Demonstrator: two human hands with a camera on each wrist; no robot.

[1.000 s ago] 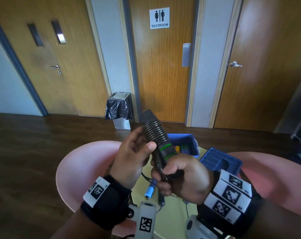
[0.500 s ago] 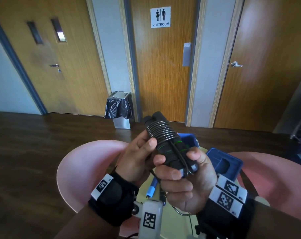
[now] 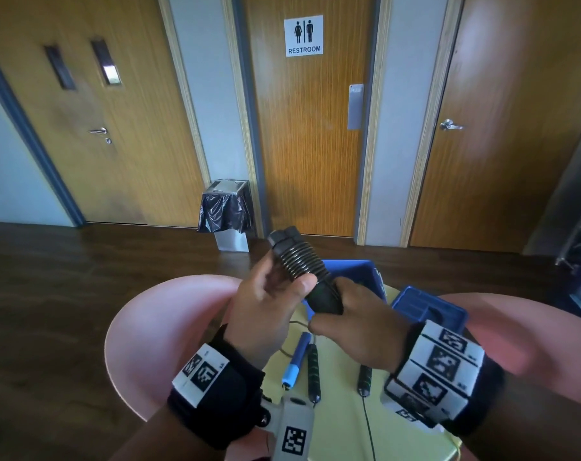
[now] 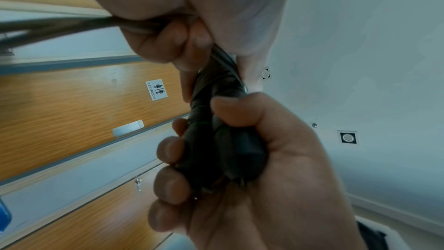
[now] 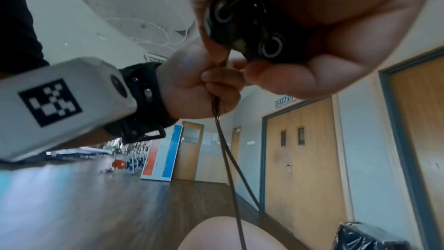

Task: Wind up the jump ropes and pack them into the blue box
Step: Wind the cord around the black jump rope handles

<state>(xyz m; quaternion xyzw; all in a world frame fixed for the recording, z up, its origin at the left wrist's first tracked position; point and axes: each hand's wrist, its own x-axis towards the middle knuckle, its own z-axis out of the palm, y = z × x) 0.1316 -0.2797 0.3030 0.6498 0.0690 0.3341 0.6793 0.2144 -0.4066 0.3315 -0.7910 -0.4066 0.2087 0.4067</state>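
Since the frame half a second back, the right hand (image 3: 359, 331) has rolled over: palm and fingertips faced the head camera then, its back faces it now. The black handle pair (image 3: 302, 264) has tilted, top end further to the left. The green bands seen earlier on the handles are now hidden under the right hand.

Count, held: 2 black handles pressed side by side (right wrist view shows 2 round end caps (image 5: 247, 31)), with roughly 10 turns of dark cord (image 3: 300, 262) coiled round the upper part.

Right hand: fingers curled tight round the lower end of the handle pair. Left hand (image 3: 266, 311): thumb against the coils in the head view; in the right wrist view its fingers (image 5: 216, 81) pinch the loose cord, and 2 strands (image 5: 230, 168) hang down from that pinch.

Count, on the yellow-green table (image 3: 342, 427) below the hands: 1 blue handle (image 3: 295, 357), 2 black handles (image 3: 314, 371) with green rings, second one (image 3: 365, 377) to its right, thin cord trailing off them. These lie apart from each other.

Blue box (image 3: 365, 271): 1, open, on the table directly behind the held bundle; contents not readable. Blue lid (image 3: 429, 307): 1, lying to the right of the box.

Also in view: 2 pink chair backs, left (image 3: 156, 327) and right (image 3: 532, 327); 1 bin with black liner (image 3: 226, 211); 3 wooden doors, the middle one bearing 1 restroom sign (image 3: 303, 35).
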